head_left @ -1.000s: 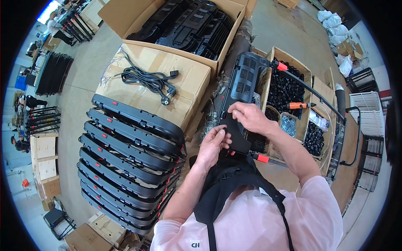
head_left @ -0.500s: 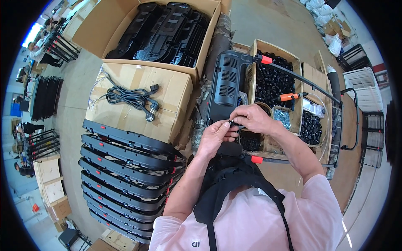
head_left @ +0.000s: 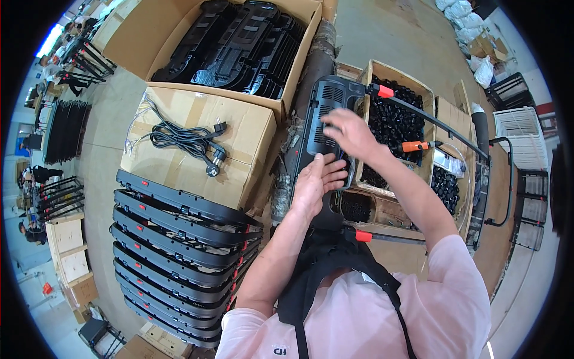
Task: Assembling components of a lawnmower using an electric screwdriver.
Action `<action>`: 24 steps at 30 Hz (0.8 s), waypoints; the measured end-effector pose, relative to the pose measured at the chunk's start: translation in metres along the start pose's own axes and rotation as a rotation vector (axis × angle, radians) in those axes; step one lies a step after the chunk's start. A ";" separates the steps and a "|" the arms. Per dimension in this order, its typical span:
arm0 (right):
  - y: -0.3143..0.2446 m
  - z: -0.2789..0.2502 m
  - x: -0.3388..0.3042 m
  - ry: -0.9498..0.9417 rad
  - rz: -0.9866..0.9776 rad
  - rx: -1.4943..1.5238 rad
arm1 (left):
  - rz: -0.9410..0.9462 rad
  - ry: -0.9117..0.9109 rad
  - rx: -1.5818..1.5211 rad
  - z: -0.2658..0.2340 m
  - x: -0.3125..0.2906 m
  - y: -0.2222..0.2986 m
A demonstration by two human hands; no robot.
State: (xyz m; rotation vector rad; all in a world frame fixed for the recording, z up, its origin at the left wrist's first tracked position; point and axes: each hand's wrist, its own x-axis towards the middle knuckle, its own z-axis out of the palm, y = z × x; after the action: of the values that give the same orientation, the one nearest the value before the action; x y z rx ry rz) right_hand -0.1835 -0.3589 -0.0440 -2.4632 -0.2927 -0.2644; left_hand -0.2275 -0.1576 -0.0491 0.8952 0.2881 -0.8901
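Note:
My left hand [head_left: 317,181] is held palm up over the lower part of a black vented plastic housing [head_left: 327,97], its fingers stretched out and apart with nothing seen in them. Just above and to the right of it, my right hand [head_left: 354,136] hovers over the same housing. Its fingers are bent and smeared by motion, so whether they pinch anything cannot be made out. The housing lies across a black metal frame whose bar [head_left: 433,119] runs off to the right, with red end pieces [head_left: 385,91] at its corner.
Right of the housing, a wooden crate [head_left: 427,90] holds many small black parts, with an orange tool [head_left: 414,146] lying over it. On the left, a coiled power cable [head_left: 173,136] rests on a carton [head_left: 245,128]. Black panels [head_left: 173,224] are stacked below; an open carton [head_left: 128,42] stands behind.
My hands, pinched together over a small dark piece before, have come apart. The right has moved up and left over the housing; the left has opened and turned palm up.

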 end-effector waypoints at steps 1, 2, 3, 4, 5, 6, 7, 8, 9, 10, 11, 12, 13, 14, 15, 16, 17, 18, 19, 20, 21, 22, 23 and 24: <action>0.015 0.006 0.016 0.029 -0.041 -0.050 | -0.012 -0.026 0.056 0.001 -0.004 0.000; 0.029 0.010 0.031 0.060 -0.079 -0.105 | -0.026 -0.057 0.112 0.002 -0.007 -0.002; 0.036 0.013 0.044 0.087 -0.084 -0.129 | -0.045 -0.062 0.107 0.003 -0.010 -0.004; 0.043 0.018 0.054 0.086 -0.084 -0.128 | -0.046 -0.061 0.107 0.002 -0.012 -0.008; 0.048 0.022 0.062 0.058 -0.075 -0.155 | -0.060 -0.055 0.107 0.000 -0.014 -0.012; 0.054 0.025 0.068 0.030 -0.064 -0.182 | -0.076 -0.050 0.109 -0.001 -0.016 -0.017; 0.055 0.027 0.075 -0.001 -0.067 -0.180 | -0.080 -0.033 0.098 -0.002 -0.019 -0.019; 0.056 0.028 0.077 -0.001 -0.065 -0.176 | -0.082 -0.030 0.100 -0.003 -0.021 -0.021; 0.058 0.026 0.079 -0.041 -0.072 -0.218 | -0.083 -0.018 0.092 -0.004 -0.022 -0.022; 0.055 0.026 0.080 -0.083 -0.081 -0.255 | -0.083 -0.002 0.083 -0.005 -0.024 -0.023; 0.053 0.027 0.080 -0.082 -0.077 -0.252 | -0.087 0.001 0.086 -0.005 -0.023 -0.024; 0.051 0.027 0.080 -0.052 -0.132 -0.296 | -0.081 -0.001 0.092 -0.004 -0.022 -0.026; 0.049 0.026 0.079 -0.021 -0.183 -0.344 | -0.077 -0.007 0.099 -0.002 -0.019 -0.027; 0.045 0.026 0.078 -0.016 -0.172 -0.345 | -0.085 -0.012 0.107 0.000 -0.017 -0.028; 0.040 0.027 0.077 -0.029 -0.199 -0.388 | -0.077 -0.015 0.129 0.002 -0.013 -0.028; 0.038 0.027 0.076 -0.042 -0.223 -0.432 | -0.071 -0.020 0.152 0.004 -0.010 -0.030; 0.041 0.028 0.072 -0.026 -0.255 -0.508 | -0.070 -0.034 0.160 0.010 -0.006 -0.032; 0.045 0.026 0.068 -0.032 -0.239 -0.512 | -0.089 -0.053 0.172 0.017 -0.001 -0.036; 0.049 0.026 0.067 -0.005 -0.242 -0.516 | -0.098 -0.053 0.180 0.023 0.004 -0.038; 0.049 0.023 0.066 0.021 -0.244 -0.521 | -0.108 -0.054 0.188 0.029 0.008 -0.042; 0.050 0.018 0.060 0.030 -0.209 -0.466 | -0.118 -0.069 0.188 0.036 0.014 -0.046; 0.050 0.010 0.053 0.036 -0.195 -0.467 | -0.128 -0.075 0.199 0.040 0.017 -0.049; 0.052 0.001 0.044 0.082 -0.172 -0.349 | -0.113 -0.063 0.235 0.043 0.020 -0.053; 0.052 -0.007 0.033 0.126 -0.153 -0.229 | -0.096 -0.049 0.269 0.046 0.022 -0.057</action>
State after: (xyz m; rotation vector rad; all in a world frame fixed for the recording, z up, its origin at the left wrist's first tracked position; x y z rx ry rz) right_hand -0.1389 -0.3990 -0.0599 -2.6370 -0.4174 -0.5435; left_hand -0.2640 -0.2233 -0.0646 1.1129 0.1723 -1.0543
